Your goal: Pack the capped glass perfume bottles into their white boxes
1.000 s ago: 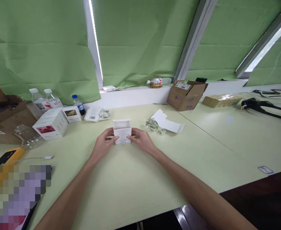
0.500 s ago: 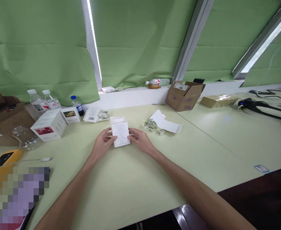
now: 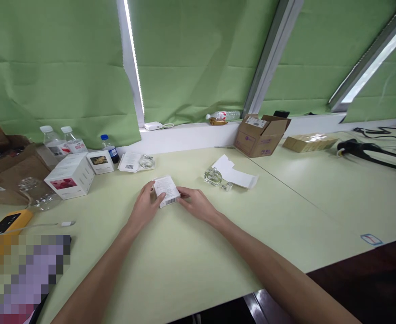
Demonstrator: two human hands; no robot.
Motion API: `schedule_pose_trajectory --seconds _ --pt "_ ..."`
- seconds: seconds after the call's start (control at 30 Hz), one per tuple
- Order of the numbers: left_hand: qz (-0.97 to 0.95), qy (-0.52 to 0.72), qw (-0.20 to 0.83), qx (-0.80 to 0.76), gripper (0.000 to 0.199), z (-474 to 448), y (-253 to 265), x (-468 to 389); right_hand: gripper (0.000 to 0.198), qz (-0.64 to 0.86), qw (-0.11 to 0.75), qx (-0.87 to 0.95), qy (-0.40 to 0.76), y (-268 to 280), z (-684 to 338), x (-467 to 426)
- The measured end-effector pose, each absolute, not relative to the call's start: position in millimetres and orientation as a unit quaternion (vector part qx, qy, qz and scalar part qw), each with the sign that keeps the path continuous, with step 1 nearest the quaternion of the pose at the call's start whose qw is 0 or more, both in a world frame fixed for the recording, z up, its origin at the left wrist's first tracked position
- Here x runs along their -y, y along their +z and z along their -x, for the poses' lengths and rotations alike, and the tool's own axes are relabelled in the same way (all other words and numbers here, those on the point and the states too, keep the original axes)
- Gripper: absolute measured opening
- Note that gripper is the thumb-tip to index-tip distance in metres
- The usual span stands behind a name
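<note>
A small white carton (image 3: 165,187) with fine print on its face and a barcode on its near end is between my hands. My left hand (image 3: 145,203) grips its left side, thumb over the printed face. The fingers of my right hand (image 3: 198,203) are closed at its right edge, their tips partly hidden. To the right lies a clear glass perfume bottle (image 3: 212,176), with a small clear cap (image 3: 228,186) beside it. Behind these is an unfolded white card (image 3: 240,176). Beyond the carton, another round glass bottle (image 3: 147,161) rests by a barcoded white box (image 3: 129,162).
At the left stand white picture boxes (image 3: 71,175), a blue-capped bottle (image 3: 109,148), clear plastic bottles (image 3: 54,141) and a brown paper bag (image 3: 18,175). An open cardboard box (image 3: 260,137) and a yellowish pack (image 3: 309,142) are at the back right. A yellow device (image 3: 11,221) lies front left.
The carton has tipped so its barcoded end faces me, and its raised top flap no longer shows. Both hands have shifted slightly with it.
</note>
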State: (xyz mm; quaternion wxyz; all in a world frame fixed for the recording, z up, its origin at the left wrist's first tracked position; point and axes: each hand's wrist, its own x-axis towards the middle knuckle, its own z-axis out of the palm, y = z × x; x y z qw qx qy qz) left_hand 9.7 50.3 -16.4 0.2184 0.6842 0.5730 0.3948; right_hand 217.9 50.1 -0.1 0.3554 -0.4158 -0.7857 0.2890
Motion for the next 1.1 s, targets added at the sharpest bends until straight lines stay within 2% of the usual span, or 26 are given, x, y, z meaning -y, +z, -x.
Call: schedule_pose_trajectory --seconds 0.27,0.37,0.57,0.67,0.8,0.97,1.03,1.1 --pt "-0.800 0.318 0.022 -0.509 0.045 -16 -14 -44 0.026 0.418 0.345 0.802 0.251 1 -218 -49" --pt "-0.825 0.298 -0.007 -0.480 0.033 -16 -15 -44 0.027 0.415 0.338 0.808 0.246 1 -218 -49" --pt "-0.825 0.298 -0.022 -0.480 0.031 -14 -16 -48 0.026 0.432 0.329 0.805 0.240 -1 -218 -49" --pt "-0.819 0.305 -0.027 -0.484 0.031 -13 -15 -48 0.027 0.436 0.363 0.795 0.215 1 -220 -49" --pt "-0.820 0.306 -0.022 -0.482 0.030 -12 -15 -47 0.029 0.446 0.449 0.758 0.157 17 -228 -48" --pt "-0.825 0.291 -0.043 -0.483 0.029 -12 -14 -45 0.030 0.488 0.580 0.652 0.020 45 -268 -58" --pt "-0.824 0.281 -0.051 -0.489 0.032 -13 -14 -44 0.034 0.547 0.585 0.599 -0.030 52 -295 -67" --pt "-0.823 0.275 -0.058 -0.494 0.036 -14 -13 -43 0.034 0.637 0.530 0.554 -0.072 52 -325 -78"
